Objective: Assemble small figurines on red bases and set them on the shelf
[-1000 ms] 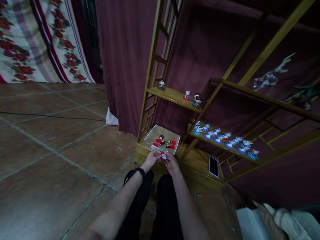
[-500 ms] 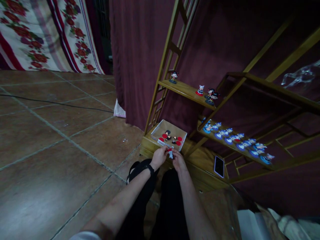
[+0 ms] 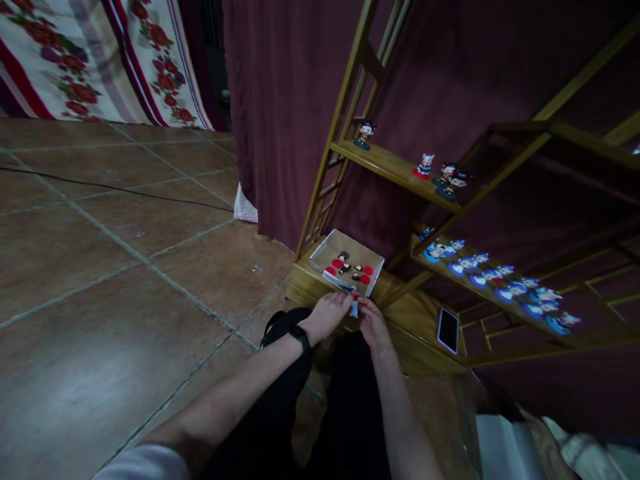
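The left hand (image 3: 331, 313) and right hand (image 3: 373, 320) together pinch a small figurine (image 3: 355, 309) at the near side of a box (image 3: 361, 247), left of a phone (image 3: 448, 330).

We can read no words, labels, brands, numbers or signs here — nothing is legible to us on any surface.

Looks like a room in a home: tiled floor (image 3: 165, 347) at 8 o'clock, flowered cloth (image 3: 75, 67) hung at 10, maroon curtain (image 3: 280, 120) at 11. Open wooden display shelf (image 3: 387, 167) at 2, small figurines (image 3: 474, 263) ranged at 3.
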Demonstrator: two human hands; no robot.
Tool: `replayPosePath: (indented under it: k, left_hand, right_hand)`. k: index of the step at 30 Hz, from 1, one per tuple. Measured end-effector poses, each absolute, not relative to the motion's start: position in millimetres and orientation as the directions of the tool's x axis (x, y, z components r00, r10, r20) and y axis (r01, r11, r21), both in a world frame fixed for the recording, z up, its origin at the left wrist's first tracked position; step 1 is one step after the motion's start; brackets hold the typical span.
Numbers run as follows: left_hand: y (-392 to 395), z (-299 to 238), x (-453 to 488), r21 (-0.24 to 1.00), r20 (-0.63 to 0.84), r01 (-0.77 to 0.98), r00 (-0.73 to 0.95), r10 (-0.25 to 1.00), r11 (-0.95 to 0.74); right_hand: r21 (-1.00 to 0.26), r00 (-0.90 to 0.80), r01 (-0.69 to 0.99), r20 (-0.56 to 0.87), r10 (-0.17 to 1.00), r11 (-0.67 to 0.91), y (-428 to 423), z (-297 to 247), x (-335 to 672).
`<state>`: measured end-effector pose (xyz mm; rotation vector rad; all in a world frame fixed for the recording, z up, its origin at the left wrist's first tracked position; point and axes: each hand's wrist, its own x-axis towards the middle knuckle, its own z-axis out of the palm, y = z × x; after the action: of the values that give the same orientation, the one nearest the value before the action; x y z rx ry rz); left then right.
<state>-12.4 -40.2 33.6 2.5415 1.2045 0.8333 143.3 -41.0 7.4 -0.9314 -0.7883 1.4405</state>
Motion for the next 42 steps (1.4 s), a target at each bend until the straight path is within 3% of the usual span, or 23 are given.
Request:
replayPosePath:
  k: [9, 12, 15, 18, 21, 24, 27, 30, 37, 42]
  left_hand:
    - [-39, 36, -9, 0.331, 0.391, 0.670, 0.544, 0.743, -0.665]
    - [-38, 35, -7, 0.365, 0.392, 0.651, 0.541, 0.745, -0.665]
    - [-34, 33, -7, 0.499, 0.378, 0.610, 0.486, 0.788, -0.616]
    - [-24, 25, -6, 0.712, 0.343, 0.497, 0.370, 0.864, -0.495]
    - [-10, 12, -3, 0.895, 0.285, 0.268, 0.274, 0.918, -0.358]
    - [4, 1, 0, 0.987, 0.143, 0.033, 0.285, 0.948, -0.159]
    - [12, -3, -1, 0.993, -0.008, -0.108, 0.349, 0.937, 0.048]
    - [14, -1, -4, 0.969, -0.069, -0.194, 0.372, 0.926, 0.151]
    - [11, 5, -6, 0.955, -0.057, -0.245, 0.402, 0.914, 0.168]
    - [11, 3, -5, 0.959, -0.088, -0.217, 0.380, 0.921, 0.181]
  right_hand:
    - [-0.886, -0.012, -0.454, -0.099, 0.995, -0.094, -33, 2, 149]
    - [-0.887, 0.003, -0.452, -0.109, 0.994, -0.096, -33, 3, 149]
    - [-0.885, 0.019, -0.454, -0.122, 0.992, -0.100, -33, 4, 149]
    - [-0.876, 0.004, -0.463, -0.150, 0.989, -0.131, -32, 3, 149]
    - [-0.858, -0.021, -0.476, -0.208, 0.978, -0.193, -30, 2, 147]
    - [-0.839, -0.012, -0.503, -0.234, 0.972, -0.208, -26, -1, 144]
    - [-0.821, 0.009, -0.539, -0.232, 0.973, -0.190, -23, -2, 142]
    - [-0.806, 0.019, -0.567, -0.220, 0.975, -0.171, -23, 0, 139]
    - [-0.822, 0.017, -0.557, -0.156, 0.988, -0.120, -24, 6, 132]
    - [-0.834, 0.014, -0.527, -0.197, 0.980, -0.160, -21, 1, 132]
